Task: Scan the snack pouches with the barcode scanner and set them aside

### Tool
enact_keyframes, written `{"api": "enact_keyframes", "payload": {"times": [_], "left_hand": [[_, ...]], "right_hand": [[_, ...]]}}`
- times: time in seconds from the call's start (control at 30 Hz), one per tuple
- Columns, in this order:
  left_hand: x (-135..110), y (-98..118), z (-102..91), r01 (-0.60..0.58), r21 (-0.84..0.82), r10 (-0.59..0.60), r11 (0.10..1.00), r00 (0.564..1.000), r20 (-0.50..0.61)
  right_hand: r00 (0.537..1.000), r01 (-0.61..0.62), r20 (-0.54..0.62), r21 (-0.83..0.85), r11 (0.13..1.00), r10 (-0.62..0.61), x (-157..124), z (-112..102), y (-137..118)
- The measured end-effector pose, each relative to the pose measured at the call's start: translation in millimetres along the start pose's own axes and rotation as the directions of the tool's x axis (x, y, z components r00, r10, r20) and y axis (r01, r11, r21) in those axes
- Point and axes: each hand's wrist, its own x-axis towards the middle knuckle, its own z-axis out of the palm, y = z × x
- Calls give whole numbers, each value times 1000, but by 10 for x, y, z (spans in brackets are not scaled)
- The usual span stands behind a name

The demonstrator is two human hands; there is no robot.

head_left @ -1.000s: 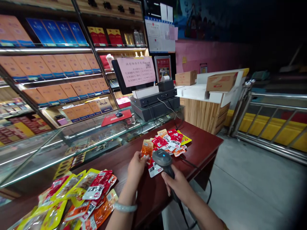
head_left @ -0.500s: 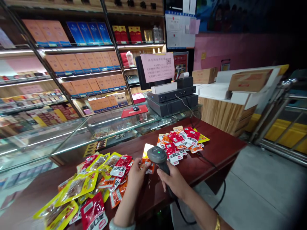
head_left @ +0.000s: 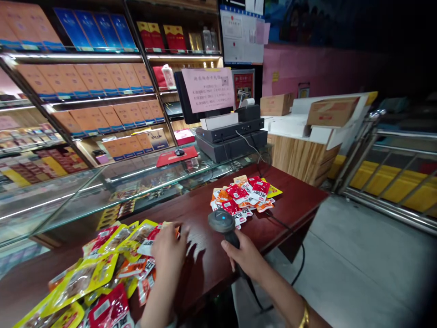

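Observation:
My right hand [head_left: 244,255] is wrapped around the handle of a dark barcode scanner [head_left: 221,221], with a small blue light on its head. My left hand [head_left: 170,248] is at the right edge of the left pile of snack packets [head_left: 85,278], fingers curled down. Small pale and orange bits of a snack packet [head_left: 178,232] show at its fingertips; the hand hides most of it. Yellow-edged, red and orange packets make up this pile. Beyond the scanner lies a second pile of red, white and orange packets [head_left: 239,196].
Both piles lie on a dark red tabletop [head_left: 201,228]. Behind it stand a glass display counter [head_left: 136,182], a monitor [head_left: 184,98] and a cash drawer [head_left: 232,143]. The scanner's black cable [head_left: 302,262] hangs past the table's edge. A metal railing [head_left: 392,196] is at right.
My left hand has moved left, away from the scanner, with the orange packet, to the left pile. The scanner's light has turned from green to blue. The view has shifted right.

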Motion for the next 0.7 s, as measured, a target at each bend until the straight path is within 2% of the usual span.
{"api": "enact_keyframes", "payload": {"times": [0.07,0.13,0.23,0.3,0.5,0.6,0.7], "left_hand": [[-77,326,150,-118,-34,121,992,983,136],[-149,639,304,-178,-13,176,984,959,222],[-204,1000,484,-227,67,199,972,936,290],[-198,1149,574,-233,105,195,967,938,286],[-137,1288,768,-181,79,154,980,950,273],[-141,1287,801,-172,69,146,983,949,279],[-141,1269,789,-184,122,152,975,961,232]], "right_hand": [[999,9,-35,0,1000,-9,-2,-121,53],[997,2,-80,-8,1000,-2,-7,-239,125],[989,-16,-148,-30,999,11,-30,-380,220],[984,-28,-174,-31,999,22,-58,-442,249],[977,-52,-210,-16,999,47,-119,-518,207],[978,-51,-204,-28,998,44,-114,-535,195],[979,-38,-200,-49,998,27,-95,-543,212]]}}
